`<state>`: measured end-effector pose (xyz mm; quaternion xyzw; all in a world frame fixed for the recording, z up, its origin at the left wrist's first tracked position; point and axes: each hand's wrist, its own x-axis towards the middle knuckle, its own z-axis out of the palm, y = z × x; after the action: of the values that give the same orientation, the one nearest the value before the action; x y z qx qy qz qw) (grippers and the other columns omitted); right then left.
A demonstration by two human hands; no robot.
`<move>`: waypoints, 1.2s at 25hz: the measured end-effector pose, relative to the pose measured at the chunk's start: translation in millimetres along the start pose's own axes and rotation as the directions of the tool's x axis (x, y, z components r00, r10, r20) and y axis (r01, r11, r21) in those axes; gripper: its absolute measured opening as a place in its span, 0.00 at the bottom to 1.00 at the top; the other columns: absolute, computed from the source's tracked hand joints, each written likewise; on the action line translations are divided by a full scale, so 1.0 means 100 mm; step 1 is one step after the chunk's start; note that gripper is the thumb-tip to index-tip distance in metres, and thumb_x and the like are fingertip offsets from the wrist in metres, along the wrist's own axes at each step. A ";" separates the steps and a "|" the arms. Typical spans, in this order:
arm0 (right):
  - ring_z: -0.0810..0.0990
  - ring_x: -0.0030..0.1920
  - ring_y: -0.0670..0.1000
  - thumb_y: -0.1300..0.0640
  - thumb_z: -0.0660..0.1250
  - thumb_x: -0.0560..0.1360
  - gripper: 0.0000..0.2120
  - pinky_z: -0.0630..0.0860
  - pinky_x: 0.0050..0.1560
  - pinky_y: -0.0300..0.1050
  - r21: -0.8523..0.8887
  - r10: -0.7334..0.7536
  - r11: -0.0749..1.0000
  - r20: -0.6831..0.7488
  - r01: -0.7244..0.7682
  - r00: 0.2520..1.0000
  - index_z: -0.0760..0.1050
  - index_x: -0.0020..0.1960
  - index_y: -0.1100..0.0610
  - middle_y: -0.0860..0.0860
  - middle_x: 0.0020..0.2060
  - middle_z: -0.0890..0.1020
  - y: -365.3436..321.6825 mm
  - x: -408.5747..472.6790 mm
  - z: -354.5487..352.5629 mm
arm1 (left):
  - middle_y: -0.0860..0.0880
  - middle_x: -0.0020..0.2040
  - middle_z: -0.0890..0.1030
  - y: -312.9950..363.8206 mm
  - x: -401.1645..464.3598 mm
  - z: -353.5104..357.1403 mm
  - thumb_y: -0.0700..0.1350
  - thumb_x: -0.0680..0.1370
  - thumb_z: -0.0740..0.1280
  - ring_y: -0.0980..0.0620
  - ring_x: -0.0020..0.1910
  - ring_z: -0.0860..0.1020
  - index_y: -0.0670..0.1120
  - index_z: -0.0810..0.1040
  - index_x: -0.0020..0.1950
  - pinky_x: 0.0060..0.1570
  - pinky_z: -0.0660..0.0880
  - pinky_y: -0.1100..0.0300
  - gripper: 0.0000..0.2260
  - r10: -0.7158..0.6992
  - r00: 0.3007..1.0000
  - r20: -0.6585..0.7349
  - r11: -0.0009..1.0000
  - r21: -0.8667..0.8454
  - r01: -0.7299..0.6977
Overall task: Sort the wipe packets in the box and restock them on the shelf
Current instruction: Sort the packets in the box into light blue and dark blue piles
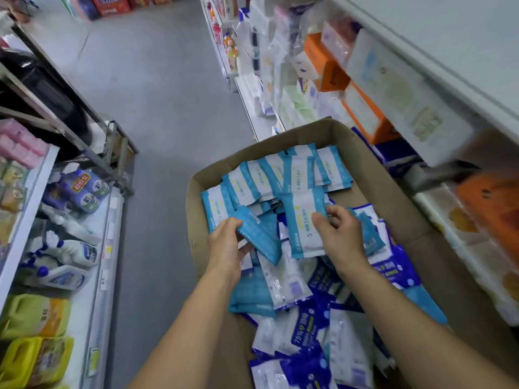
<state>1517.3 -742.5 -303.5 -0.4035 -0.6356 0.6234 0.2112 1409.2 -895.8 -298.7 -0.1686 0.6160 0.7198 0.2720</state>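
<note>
From the head camera, an open cardboard box fills the lower middle of the aisle, its far flap pointing toward 12 o'clock. Inside it, light blue wipe packets lie overlapping in a loose row across the 12 o'clock end, while dark blue packets marked 75% are heaped toward 6 o'clock, mixed with a few white ones.

The left hand, at the box's 9 o'clock side, curls its fingers round a turquoise packet held tilted above the pile. The right hand, near the box's centre, pinches the edge of a light blue and white packet between thumb and fingers; that packet rests on the others.

At 3 o'clock of the box, the shelf carries orange cartons and pale wrapped packs. At 9 o'clock, a lower shelf unit holds spray bottles, and yellow jugs stand toward 7 o'clock.
</note>
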 end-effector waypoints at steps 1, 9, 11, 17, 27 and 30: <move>0.80 0.36 0.44 0.60 0.68 0.76 0.04 0.75 0.36 0.36 -0.018 0.006 1.000 0.048 -0.005 0.999 0.76 0.50 0.59 0.52 0.39 0.82 -0.04 0.08 0.16 | 0.49 0.33 0.76 0.09 0.12 -0.05 0.38 0.77 0.62 0.53 0.31 0.74 0.46 0.73 0.39 0.30 0.73 0.60 0.07 0.032 0.999 -0.034 0.999 0.041 -0.030; 0.79 0.46 0.51 0.62 0.65 0.78 0.12 0.75 0.46 0.41 -0.206 0.061 0.978 0.201 -0.019 0.978 0.75 0.60 0.61 0.54 0.47 0.80 -0.33 0.83 1.35 | 0.48 0.31 0.71 0.66 1.12 -0.21 0.45 0.78 0.63 0.51 0.28 0.69 0.45 0.70 0.38 0.28 0.70 0.59 0.09 0.180 0.968 -0.172 0.945 0.302 -0.123; 0.77 0.49 0.51 0.64 0.62 0.78 0.19 0.74 0.50 0.42 -0.334 0.100 0.942 0.216 -0.023 0.971 0.70 0.68 0.58 0.52 0.50 0.77 -0.30 0.92 1.49 | 0.50 0.34 0.70 0.68 1.27 -0.17 0.47 0.80 0.60 0.52 0.32 0.68 0.45 0.70 0.39 0.35 0.68 0.58 0.11 0.061 0.998 -0.014 0.895 0.443 -0.048; 0.74 0.43 0.44 0.66 0.60 0.77 0.18 0.71 0.44 0.36 -0.444 -0.047 0.891 0.112 0.093 0.993 0.73 0.65 0.56 0.45 0.43 0.74 -0.20 0.93 1.55 | 0.46 0.65 0.72 0.42 1.35 -0.41 0.46 0.79 0.62 0.44 0.66 0.69 0.46 0.72 0.66 0.65 0.66 0.51 0.15 0.141 0.918 0.370 0.206 0.896 -0.393; 0.79 0.53 0.50 0.61 0.64 0.77 0.13 0.76 0.57 0.48 -0.616 0.019 0.777 0.231 0.131 0.973 0.77 0.61 0.54 0.49 0.53 0.80 -0.02 0.60 1.00 | 0.53 0.61 0.70 0.16 0.78 -0.44 0.44 0.79 0.65 0.54 0.64 0.66 0.48 0.72 0.67 0.65 0.61 0.66 0.16 0.296 0.823 0.485 0.263 0.787 -0.558; 0.78 0.54 0.49 0.62 0.65 0.77 0.13 0.74 0.57 0.45 -0.681 0.067 0.723 0.235 0.115 0.970 0.77 0.60 0.55 0.50 0.54 0.79 0.16 0.39 0.63 | 0.54 0.57 0.71 -0.16 0.52 -0.43 0.45 0.79 0.66 0.56 0.58 0.71 0.49 0.73 0.64 0.63 0.70 0.57 0.13 0.149 0.872 0.466 0.395 0.780 -0.485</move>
<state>1450.2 -752.6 -336.6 -0.3653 -0.8477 0.3838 -0.0251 1373.7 -926.8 -348.9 0.2387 0.8635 0.3523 0.2707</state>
